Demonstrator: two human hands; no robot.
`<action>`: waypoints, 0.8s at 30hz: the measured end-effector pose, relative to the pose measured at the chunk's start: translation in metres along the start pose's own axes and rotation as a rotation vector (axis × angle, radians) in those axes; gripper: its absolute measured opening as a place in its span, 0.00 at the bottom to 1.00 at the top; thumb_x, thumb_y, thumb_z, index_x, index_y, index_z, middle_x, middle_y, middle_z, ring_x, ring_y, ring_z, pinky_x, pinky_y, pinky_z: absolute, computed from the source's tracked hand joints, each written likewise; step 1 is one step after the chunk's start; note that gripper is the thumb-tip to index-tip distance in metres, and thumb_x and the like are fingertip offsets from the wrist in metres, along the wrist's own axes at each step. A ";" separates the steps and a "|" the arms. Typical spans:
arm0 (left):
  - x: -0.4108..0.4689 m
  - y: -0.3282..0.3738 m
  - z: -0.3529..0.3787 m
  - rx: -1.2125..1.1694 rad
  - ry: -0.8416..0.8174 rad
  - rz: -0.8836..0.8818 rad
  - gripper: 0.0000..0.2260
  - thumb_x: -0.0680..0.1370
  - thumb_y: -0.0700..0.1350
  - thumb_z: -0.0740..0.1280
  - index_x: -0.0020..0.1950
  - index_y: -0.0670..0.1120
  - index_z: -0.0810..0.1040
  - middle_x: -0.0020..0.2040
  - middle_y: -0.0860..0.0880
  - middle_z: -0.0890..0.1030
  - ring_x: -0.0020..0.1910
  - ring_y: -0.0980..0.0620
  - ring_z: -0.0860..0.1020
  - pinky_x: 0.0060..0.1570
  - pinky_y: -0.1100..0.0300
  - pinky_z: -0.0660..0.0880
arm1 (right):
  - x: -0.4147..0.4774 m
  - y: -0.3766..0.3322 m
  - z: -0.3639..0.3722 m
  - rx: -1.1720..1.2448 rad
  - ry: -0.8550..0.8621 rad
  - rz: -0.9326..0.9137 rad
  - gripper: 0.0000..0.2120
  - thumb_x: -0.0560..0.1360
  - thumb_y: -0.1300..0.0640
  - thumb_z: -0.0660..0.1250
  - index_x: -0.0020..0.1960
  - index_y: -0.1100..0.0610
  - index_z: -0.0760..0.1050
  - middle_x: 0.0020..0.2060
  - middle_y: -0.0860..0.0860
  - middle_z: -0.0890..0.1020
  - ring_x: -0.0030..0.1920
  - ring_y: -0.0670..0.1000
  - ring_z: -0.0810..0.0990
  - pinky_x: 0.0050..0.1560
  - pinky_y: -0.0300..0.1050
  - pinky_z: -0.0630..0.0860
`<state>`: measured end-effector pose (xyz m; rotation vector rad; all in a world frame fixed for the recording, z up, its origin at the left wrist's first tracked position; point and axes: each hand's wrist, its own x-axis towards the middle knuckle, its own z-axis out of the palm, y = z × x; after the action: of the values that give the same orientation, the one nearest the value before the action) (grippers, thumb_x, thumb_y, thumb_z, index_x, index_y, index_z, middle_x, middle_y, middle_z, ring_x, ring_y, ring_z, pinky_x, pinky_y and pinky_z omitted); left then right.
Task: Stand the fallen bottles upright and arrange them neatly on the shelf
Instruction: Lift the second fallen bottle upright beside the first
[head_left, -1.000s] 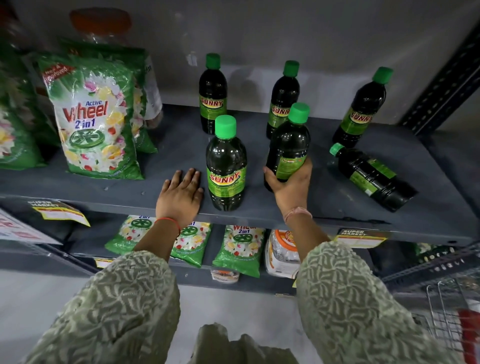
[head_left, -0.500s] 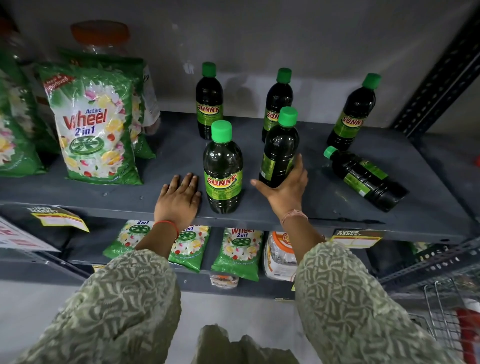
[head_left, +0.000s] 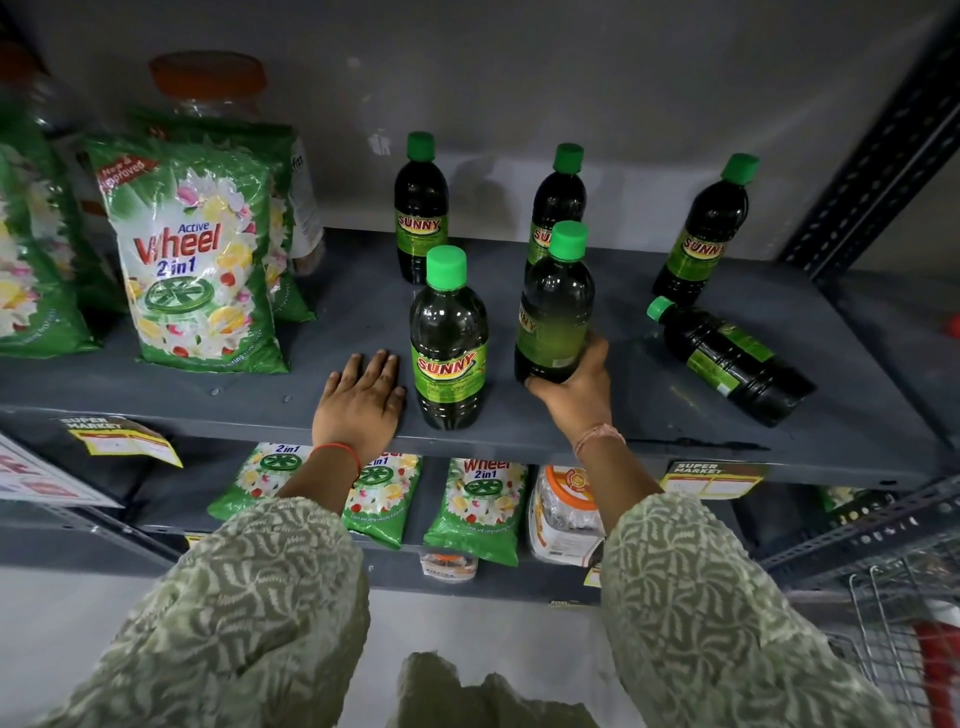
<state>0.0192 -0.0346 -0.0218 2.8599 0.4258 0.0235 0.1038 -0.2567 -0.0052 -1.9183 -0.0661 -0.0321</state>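
Right hand (head_left: 574, 387) grip clasps upright bottle (head_left: 553, 312) base; left hand (head_left: 361, 402) flat, palm down, on shelf (head_left: 234, 400).

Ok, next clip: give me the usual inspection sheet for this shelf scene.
Surface: grey metal shelf, dusty, price tags on its front edge.
Job's things: five Sunny bottles upright; front-left bottle label forward; held bottle label turned sideways; fallen bottle on its side at right, cap pointing left.
Clutter: Wheel detergent packs at left.
Grippers: left hand flat on shelf; right hand grips held bottle's base.
Cables: nothing seen.
Surroundings: lower shelf stocked; wire basket bottom right.
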 end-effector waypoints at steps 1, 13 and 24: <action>0.000 0.000 0.000 -0.002 -0.003 -0.001 0.22 0.80 0.50 0.48 0.74 0.49 0.52 0.78 0.51 0.53 0.77 0.47 0.49 0.75 0.51 0.48 | 0.001 0.001 -0.001 0.002 -0.014 0.000 0.34 0.64 0.65 0.73 0.65 0.60 0.61 0.51 0.52 0.75 0.54 0.53 0.76 0.47 0.37 0.69; 0.000 -0.001 0.000 0.007 -0.017 0.008 0.22 0.80 0.51 0.47 0.75 0.50 0.50 0.78 0.52 0.52 0.77 0.48 0.48 0.75 0.51 0.47 | 0.004 0.007 -0.011 -0.002 -0.112 0.022 0.32 0.62 0.67 0.75 0.61 0.61 0.64 0.59 0.59 0.77 0.59 0.57 0.75 0.62 0.52 0.71; 0.000 -0.003 -0.001 0.022 -0.035 0.021 0.23 0.80 0.50 0.47 0.75 0.48 0.50 0.78 0.50 0.51 0.77 0.46 0.49 0.75 0.50 0.48 | -0.012 0.021 -0.024 -0.010 -0.234 0.009 0.28 0.65 0.68 0.73 0.59 0.54 0.64 0.57 0.56 0.76 0.62 0.57 0.74 0.66 0.60 0.69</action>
<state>0.0188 -0.0320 -0.0218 2.8822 0.3922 -0.0274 0.0935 -0.2872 -0.0177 -1.9251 -0.2151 0.1991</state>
